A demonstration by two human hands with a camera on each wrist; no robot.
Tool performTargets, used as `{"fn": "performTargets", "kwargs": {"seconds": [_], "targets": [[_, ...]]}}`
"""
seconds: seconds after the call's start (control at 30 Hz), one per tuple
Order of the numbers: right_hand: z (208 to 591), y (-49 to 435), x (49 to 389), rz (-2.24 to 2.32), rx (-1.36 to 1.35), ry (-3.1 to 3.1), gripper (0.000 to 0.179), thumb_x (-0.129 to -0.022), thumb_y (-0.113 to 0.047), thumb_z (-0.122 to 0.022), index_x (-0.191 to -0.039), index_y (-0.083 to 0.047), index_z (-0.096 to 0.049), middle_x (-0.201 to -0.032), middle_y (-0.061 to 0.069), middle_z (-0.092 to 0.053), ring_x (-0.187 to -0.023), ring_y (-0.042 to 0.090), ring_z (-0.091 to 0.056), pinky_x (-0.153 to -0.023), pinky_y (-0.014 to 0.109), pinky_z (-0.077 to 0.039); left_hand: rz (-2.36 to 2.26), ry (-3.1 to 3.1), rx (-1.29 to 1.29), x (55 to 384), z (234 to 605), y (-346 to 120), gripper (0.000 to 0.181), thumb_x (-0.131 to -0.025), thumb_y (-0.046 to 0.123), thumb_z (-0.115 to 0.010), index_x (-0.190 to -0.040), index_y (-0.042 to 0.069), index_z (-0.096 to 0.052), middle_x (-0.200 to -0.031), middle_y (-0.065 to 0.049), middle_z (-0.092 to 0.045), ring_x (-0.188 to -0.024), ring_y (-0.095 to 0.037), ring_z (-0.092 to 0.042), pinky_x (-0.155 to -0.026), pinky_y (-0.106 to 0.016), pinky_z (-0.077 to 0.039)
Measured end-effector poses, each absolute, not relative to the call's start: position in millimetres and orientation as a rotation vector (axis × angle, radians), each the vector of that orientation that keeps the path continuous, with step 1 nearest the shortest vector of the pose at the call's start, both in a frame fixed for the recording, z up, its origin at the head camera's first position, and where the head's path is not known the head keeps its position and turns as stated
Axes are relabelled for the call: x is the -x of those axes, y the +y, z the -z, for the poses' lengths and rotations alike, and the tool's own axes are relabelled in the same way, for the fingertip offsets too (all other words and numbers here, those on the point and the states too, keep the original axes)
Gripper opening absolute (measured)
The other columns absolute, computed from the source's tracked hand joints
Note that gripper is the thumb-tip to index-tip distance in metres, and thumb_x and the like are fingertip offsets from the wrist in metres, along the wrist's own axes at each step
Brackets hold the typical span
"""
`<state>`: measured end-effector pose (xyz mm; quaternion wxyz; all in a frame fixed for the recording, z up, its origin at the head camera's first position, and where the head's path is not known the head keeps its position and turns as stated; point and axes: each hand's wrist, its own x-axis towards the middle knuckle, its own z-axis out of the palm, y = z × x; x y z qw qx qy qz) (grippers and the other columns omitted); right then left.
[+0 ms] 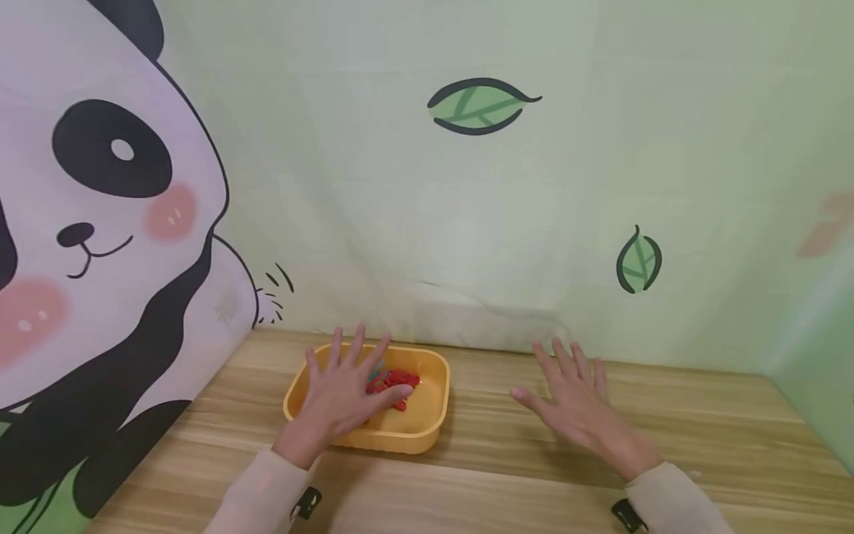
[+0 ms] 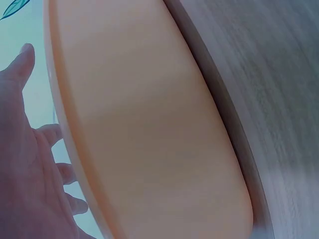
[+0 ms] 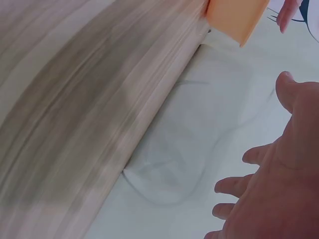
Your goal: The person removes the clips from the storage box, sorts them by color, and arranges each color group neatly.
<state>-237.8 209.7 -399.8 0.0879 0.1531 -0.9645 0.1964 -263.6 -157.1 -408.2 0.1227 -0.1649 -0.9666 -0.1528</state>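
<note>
A yellow plastic basin (image 1: 427,406) stands on the wooden table, left of the middle. Inside it lie small red pieces (image 1: 404,378) and a bit of something teal (image 1: 376,369); their kind cannot be made out, and the left hand partly hides them. Fingers spread, the left hand (image 1: 339,391) hovers over the basin's left part and holds nothing. In the left wrist view the basin's outer wall (image 2: 149,124) fills the middle, beside that hand. To the right of the basin, the right hand (image 1: 575,404) is held above the table, its fingers spread and nothing in it.
The wooden tabletop (image 1: 494,445) meets a pale green cloth backdrop (image 1: 373,185) along its back edge. A large printed panda (image 1: 100,222) covers the left side. Printed leaves (image 1: 477,107) show on the backdrop. Both wrists carry a dark strap clip (image 1: 307,503) at the sleeve.
</note>
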Motion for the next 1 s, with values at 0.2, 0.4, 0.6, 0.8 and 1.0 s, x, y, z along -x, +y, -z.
{"fn": "performTargets", "kwargs": {"seconds": [0.2,0.4,0.6,0.8,1.0], "targets": [[398,203,237,-0.62,-0.488,-2.86,0.09,-0.105,-0.061,-0.053,-0.167,-0.003,-0.025,-0.17,0.034,-0.016,-0.155,0.058,-0.005,-0.117,0.08,0.002,0.438,-2.814,0.47,261,407,-162,0.095,-0.093,0.08,-0.056,-0.168,0.025,-0.035,-0.175,-0.018,-0.015,-0.158,-0.053,0.001,-0.112,-0.086,0.004],[398,196,240,-0.606,-0.514,-2.832,0.088,-0.106,-0.06,-0.053,-0.167,-0.003,-0.026,-0.17,0.033,-0.017,-0.155,0.058,-0.008,-0.117,0.08,-0.001,0.439,-2.816,0.48,259,406,-165,0.094,-0.094,0.078,-0.057,-0.168,0.027,-0.032,-0.175,-0.019,-0.014,-0.158,-0.054,0.0,-0.112,-0.086,0.005],[396,186,244,-0.608,-0.525,-2.804,0.085,-0.106,-0.057,-0.055,-0.167,-0.004,-0.028,-0.17,0.031,-0.022,-0.156,0.055,-0.012,-0.119,0.078,-0.004,0.446,-2.808,0.476,259,407,-169,0.093,-0.094,0.078,-0.057,-0.168,0.027,-0.033,-0.175,-0.02,-0.016,-0.157,-0.055,-0.001,-0.111,-0.086,0.004],[396,179,247,-0.616,-0.54,-2.789,0.085,-0.106,-0.055,-0.058,-0.167,-0.005,-0.029,-0.17,0.029,-0.022,-0.156,0.055,-0.014,-0.12,0.077,-0.005,0.472,-2.802,0.47,262,406,-169,0.094,-0.093,0.078,-0.058,-0.167,0.025,-0.036,-0.175,-0.019,-0.017,-0.157,-0.054,-0.001,-0.11,-0.087,0.005],[398,173,251,-0.628,-0.581,-2.773,0.086,-0.106,-0.059,-0.055,-0.167,-0.005,-0.028,-0.171,0.028,-0.022,-0.156,0.053,-0.013,-0.121,0.075,-0.007,0.46,-2.797,0.441,266,401,-170,0.093,-0.094,0.076,-0.059,-0.167,0.022,-0.038,-0.174,-0.02,-0.019,-0.158,-0.054,-0.004,-0.11,-0.088,0.001]]}}
